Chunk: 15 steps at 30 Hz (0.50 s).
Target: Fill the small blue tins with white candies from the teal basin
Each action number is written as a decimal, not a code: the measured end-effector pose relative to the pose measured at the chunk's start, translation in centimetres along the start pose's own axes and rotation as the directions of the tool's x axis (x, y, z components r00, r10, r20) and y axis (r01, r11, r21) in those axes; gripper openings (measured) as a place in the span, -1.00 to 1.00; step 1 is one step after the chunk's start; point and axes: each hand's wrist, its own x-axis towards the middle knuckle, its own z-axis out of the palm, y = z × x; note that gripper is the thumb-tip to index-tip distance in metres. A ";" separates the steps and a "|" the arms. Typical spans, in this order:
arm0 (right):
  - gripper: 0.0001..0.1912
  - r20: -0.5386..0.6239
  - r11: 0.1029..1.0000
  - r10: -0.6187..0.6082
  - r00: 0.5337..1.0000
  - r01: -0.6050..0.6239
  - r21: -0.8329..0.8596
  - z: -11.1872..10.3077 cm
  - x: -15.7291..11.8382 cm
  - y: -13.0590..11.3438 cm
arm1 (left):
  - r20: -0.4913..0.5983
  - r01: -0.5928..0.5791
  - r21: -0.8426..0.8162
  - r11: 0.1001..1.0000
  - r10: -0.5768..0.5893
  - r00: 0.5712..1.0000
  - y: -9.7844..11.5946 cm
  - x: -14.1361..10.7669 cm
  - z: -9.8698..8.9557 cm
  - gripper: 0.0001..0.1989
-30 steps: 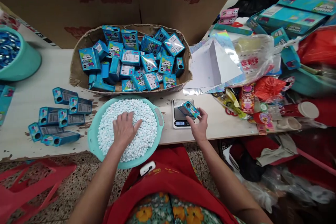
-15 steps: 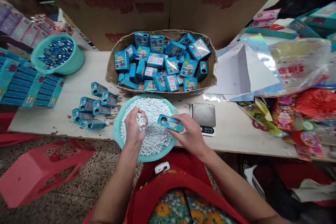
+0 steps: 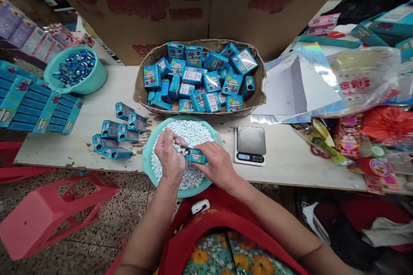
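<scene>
My left hand (image 3: pixel 170 155) is cupped around some white candies, above a turquoise basin (image 3: pixel 149 161) full of the same white candies (image 3: pixel 193 133). In my right hand (image 3: pixel 217 164) is a small blue box (image 3: pixel 195 155), tilted on its side. The box's open end meets the fingers of my left hand over the basin. Part of the candies in my palm is hidden by my fingers.
Behind the basin, a cardboard tray (image 3: pixel 264 81) holds many blue boxes. A digital scale (image 3: pixel 251 141) lies right of it. Several blue boxes (image 3: pixel 109 129) stand at left, near a tub (image 3: pixel 93 78) of blue wrapped candies. Plastic bags (image 3: pixel 368 73) lie at right.
My right hand has moved left with the blue box, bringing it against my left hand. My left hand has turned, and its fingers now reach toward the box's opening.
</scene>
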 end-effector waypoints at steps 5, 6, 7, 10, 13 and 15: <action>-0.68 -0.015 1.000 0.008 1.000 -0.008 0.007 -0.4 -0.1 0.2 | 0.005 -0.029 0.025 0.999 0.029 1.000 -0.1 -0.2 0.5 -0.65; -0.68 -0.018 1.000 0.014 1.000 -0.014 0.003 -0.5 -0.1 0.3 | 0.008 -0.028 0.021 0.999 0.028 1.000 -0.2 -0.2 0.7 -0.65; -0.67 -0.019 1.000 0.020 1.000 -0.020 -0.001 -0.6 -0.1 0.4 | 0.019 -0.022 0.016 1.000 0.021 1.000 -0.3 -0.3 0.8 -0.65; -0.66 -0.024 0.999 0.038 0.999 -0.038 0.006 -0.8 0.0 0.6 | 0.053 -0.001 0.000 1.000 0.001 0.999 -0.2 -0.2 1.3 -0.64; -0.65 -0.048 0.996 0.056 0.997 -0.053 0.075 -1.4 -0.2 1.1 | 0.061 0.062 -0.042 0.997 -0.060 0.996 0.1 0.1 1.7 -0.62; -0.65 -0.072 0.981 0.071 0.995 -0.056 0.188 -2.1 -0.5 1.5 | 0.080 0.124 -0.073 0.990 -0.118 0.990 0.3 0.6 1.6 -0.61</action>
